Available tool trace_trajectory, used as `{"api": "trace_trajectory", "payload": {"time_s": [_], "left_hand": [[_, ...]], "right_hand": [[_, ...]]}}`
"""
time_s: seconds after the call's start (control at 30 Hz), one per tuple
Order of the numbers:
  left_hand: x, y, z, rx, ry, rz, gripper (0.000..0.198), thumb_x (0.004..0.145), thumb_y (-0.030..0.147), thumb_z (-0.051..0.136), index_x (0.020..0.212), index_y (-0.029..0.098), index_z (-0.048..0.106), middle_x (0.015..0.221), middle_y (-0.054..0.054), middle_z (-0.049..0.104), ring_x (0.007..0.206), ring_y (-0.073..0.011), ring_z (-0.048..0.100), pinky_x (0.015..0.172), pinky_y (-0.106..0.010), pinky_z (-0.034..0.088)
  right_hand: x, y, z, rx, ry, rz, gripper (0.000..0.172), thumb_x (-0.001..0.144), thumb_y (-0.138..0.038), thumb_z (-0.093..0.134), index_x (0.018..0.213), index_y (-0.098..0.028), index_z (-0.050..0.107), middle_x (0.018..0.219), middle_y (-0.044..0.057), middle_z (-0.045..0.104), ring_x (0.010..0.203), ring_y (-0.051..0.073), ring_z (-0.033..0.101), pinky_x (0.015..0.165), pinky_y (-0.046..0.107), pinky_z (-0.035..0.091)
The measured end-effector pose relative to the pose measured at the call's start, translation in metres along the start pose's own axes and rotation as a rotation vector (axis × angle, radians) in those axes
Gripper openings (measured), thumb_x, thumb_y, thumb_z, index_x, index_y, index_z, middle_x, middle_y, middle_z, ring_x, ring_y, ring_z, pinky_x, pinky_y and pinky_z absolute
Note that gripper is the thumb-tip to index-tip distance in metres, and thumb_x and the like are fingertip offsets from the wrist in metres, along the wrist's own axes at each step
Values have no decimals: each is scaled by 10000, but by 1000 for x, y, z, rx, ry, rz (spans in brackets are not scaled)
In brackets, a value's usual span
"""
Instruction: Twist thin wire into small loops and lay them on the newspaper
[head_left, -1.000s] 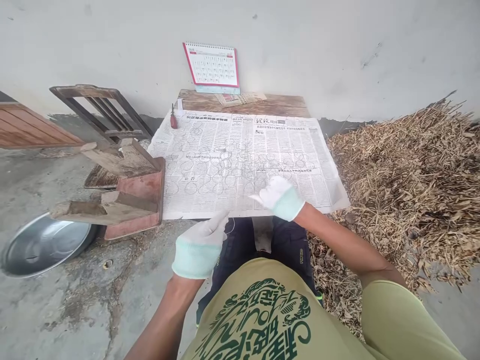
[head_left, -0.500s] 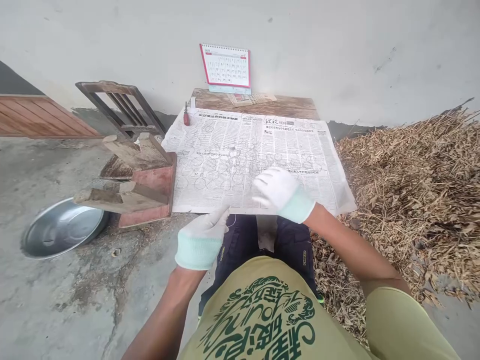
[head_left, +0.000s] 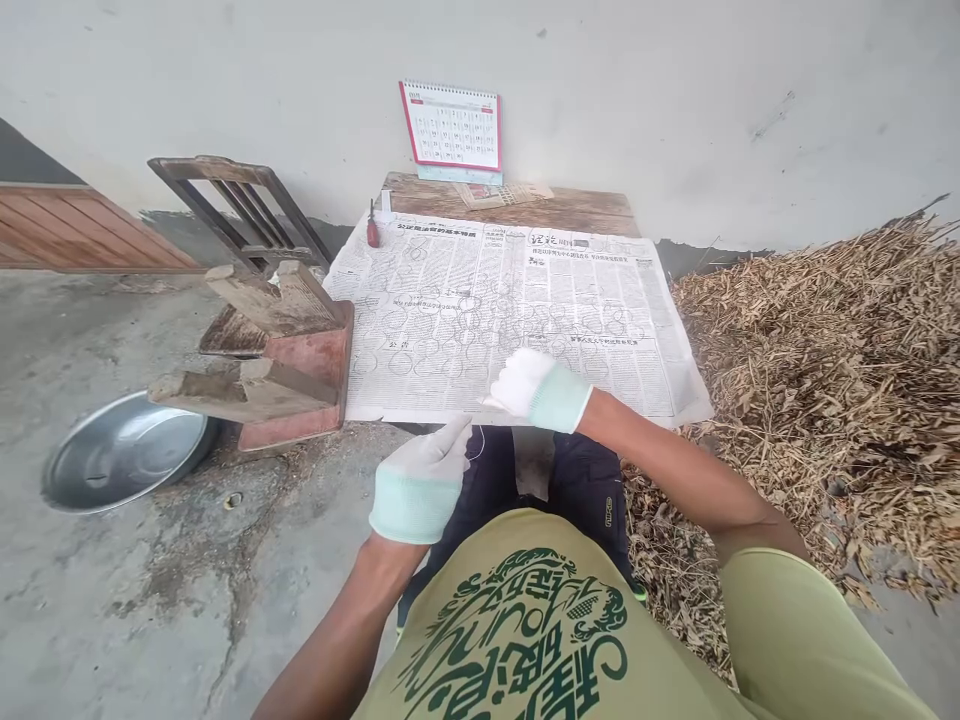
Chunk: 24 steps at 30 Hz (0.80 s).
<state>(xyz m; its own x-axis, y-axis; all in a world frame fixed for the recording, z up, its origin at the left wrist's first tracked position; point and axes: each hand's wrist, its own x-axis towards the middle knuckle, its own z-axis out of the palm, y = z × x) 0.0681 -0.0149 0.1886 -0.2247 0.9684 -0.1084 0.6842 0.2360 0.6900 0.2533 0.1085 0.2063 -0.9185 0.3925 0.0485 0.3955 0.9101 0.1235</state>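
Both hands wear white gloves with mint-green cuffs. My right hand (head_left: 531, 390) rests its bunched fingertips on the near part of a spread newspaper (head_left: 510, 320) printed in Chinese, with rows of circles marked across it. My left hand (head_left: 420, 482) sits just below the paper's near edge, fingers drawn together. A thin white thread (head_left: 480, 443) curves from its fingertips, though the grip is hard to make out. The newspaper lies on a worn wooden table (head_left: 510, 205). A red-handled screwdriver (head_left: 373, 230) stands at the paper's far left corner.
A calendar (head_left: 452, 125) leans on the wall behind the table. To the left stand a wooden stool with red panels (head_left: 300, 360) and a metal basin (head_left: 124, 452). A heap of dry plant stalks (head_left: 817, 400) lies right, beside my knees.
My right hand has drawn its fingers together and shifted down and left on the paper. My left hand has moved slightly right, closer to the newspaper's edge.
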Motion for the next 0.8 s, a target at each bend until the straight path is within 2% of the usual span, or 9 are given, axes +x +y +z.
{"api": "trace_trajectory", "payload": {"time_s": [0.2,0.3,0.37,0.43,0.47,0.53,0.57,0.67,0.8], "left_hand": [[0,-7,-2,-176,1,-226,441,879,486,590,1153,233,824,734,-25,779,718,-220,728,751,-326,566],[1,-14,-5,-215,126,-275,463,859,514,615,1152,223,824,644,-14,742,642,-207,698,680,-315,557],[3,-16,-4,-234,240,-270,439,852,501,633,1134,227,829,647,-10,744,656,-199,701,708,-306,559],[4,-14,-2,-286,295,-269,426,850,496,647,1126,227,828,664,-6,753,676,-188,709,737,-295,559],[5,-12,0,-325,293,-279,433,849,503,651,1130,222,825,662,-2,753,670,-183,708,731,-290,557],[7,-7,5,-405,266,-305,445,844,518,660,1123,210,823,658,1,752,653,-176,701,709,-282,553],[8,-4,8,-434,258,-307,437,839,515,667,1104,206,826,669,-1,758,662,-177,704,713,-279,552],[12,-2,15,-492,235,-270,373,822,483,683,996,191,839,735,-24,783,733,-192,723,768,-280,555],[18,-10,17,-576,104,-223,372,818,484,675,954,169,819,765,-43,786,743,-195,721,782,-287,558]], "right_hand": [[-13,19,-4,-5,-112,133,545,1127,-349,341,800,-128,717,708,93,701,689,214,621,682,346,307],[-28,32,-5,21,-176,369,501,1107,-327,399,800,-128,741,626,90,656,645,222,605,655,348,313],[-38,28,-2,151,-151,540,474,1097,-328,416,834,-135,759,621,88,642,645,221,598,641,346,324],[-41,11,2,406,-33,617,436,1085,-347,436,881,-149,767,709,93,678,709,219,614,655,340,359],[-40,-3,4,589,4,596,387,1075,-342,456,940,-163,772,778,86,706,750,211,630,670,330,381],[-31,-33,9,734,17,586,356,1067,-374,459,972,-213,762,846,29,742,763,165,662,678,286,430],[-23,-48,11,936,62,605,293,1044,-370,504,1020,-226,758,918,13,759,825,156,683,713,271,452],[-1,-78,16,1311,172,725,275,989,-358,561,826,-221,736,804,-14,742,782,143,688,736,266,479],[8,-83,17,1519,355,849,296,942,-300,573,676,-211,668,692,-15,695,685,132,662,732,266,510]]}}
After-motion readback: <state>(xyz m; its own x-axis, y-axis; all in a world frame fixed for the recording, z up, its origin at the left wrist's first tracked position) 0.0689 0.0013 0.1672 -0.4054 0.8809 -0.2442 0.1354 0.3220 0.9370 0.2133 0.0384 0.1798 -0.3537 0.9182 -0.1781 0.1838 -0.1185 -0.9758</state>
